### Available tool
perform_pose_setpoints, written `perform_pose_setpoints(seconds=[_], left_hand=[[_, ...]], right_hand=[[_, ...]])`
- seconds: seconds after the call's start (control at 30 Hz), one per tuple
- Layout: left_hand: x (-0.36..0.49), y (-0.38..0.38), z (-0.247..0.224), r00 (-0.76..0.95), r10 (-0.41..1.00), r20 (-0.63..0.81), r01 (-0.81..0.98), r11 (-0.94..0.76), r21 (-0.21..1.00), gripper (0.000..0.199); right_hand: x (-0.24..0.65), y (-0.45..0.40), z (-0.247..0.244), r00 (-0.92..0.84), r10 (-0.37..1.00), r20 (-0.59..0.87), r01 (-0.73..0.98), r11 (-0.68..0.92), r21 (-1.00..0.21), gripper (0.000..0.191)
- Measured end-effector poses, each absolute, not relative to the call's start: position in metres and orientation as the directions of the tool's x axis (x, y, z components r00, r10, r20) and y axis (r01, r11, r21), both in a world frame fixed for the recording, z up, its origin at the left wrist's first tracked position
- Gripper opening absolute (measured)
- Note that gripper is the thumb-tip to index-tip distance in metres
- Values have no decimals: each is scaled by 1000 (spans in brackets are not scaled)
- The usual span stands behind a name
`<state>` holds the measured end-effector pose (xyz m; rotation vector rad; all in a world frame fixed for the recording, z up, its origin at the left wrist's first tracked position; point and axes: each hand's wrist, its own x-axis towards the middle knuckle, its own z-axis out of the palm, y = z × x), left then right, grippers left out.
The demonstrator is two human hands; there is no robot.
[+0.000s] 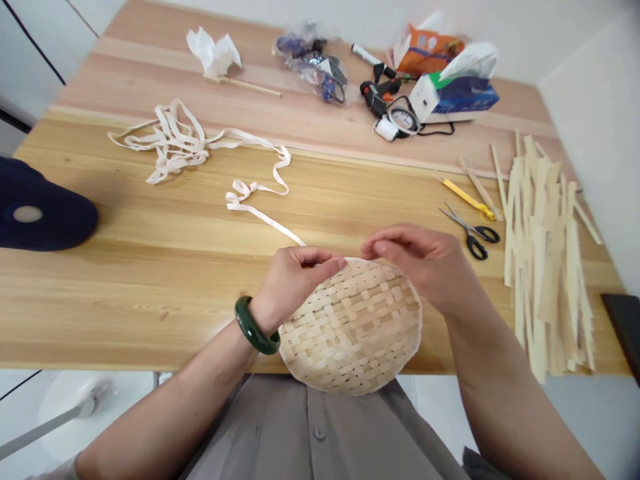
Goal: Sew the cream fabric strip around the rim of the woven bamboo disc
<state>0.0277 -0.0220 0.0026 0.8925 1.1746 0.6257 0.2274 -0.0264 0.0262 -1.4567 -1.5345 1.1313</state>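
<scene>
A round woven bamboo panel (353,327), edged with a pale band, rests at the table's front edge against my shirt. My left hand (305,277) is closed on its upper left rim, thumb on top and fingers behind. From under that hand a narrow pale fabric tape (273,222) runs out to a loose tangle on the table. At the upper right rim, my right hand (420,263) has thumb and fingertips pressed together; whatever lies between them is too small or hidden to make out.
Black-handled scissors (473,233) and a yellow-handled tool (467,197) lie right of my hands, beside a pile of bamboo strips (545,260). At the back are a glue gun (375,97), tissue packs (453,97) and bagged items (315,63). A dark blue object (47,207) stands left.
</scene>
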Motion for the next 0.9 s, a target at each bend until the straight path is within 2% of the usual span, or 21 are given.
perform_pose_setpoints(seconds=[0.1, 0.2, 0.27, 0.4, 0.6, 0.73, 0.9], left_hand=[[28, -22, 2, 284, 803, -524, 51, 533, 844, 23], [27, -22, 1, 292, 796, -531, 64, 538, 841, 24], [27, -22, 1, 298, 792, -532, 59, 541, 839, 24], [28, -23, 3, 321, 781, -536, 15, 561, 827, 23], [29, -27, 7, 342, 768, -542, -29, 585, 810, 21], [28, -26, 6, 349, 764, -543, -39, 591, 806, 19], [28, -25, 5, 352, 760, -546, -43, 596, 802, 17]], right_hand=[[249, -14, 22, 91, 995, -35, 284, -59, -957, 10], [265, -9, 22, 104, 983, -149, 262, -172, -950, 25], [265, -10, 23, 57, 971, -232, 251, -239, -938, 26], [250, -13, 23, -149, 940, -306, 266, -260, -928, 17], [244, -6, 13, -410, 799, -440, 254, -363, -896, 16], [247, -5, 11, -443, 785, -433, 218, -374, -902, 15], [248, -9, 12, -396, 796, -457, 229, -396, -889, 18]])
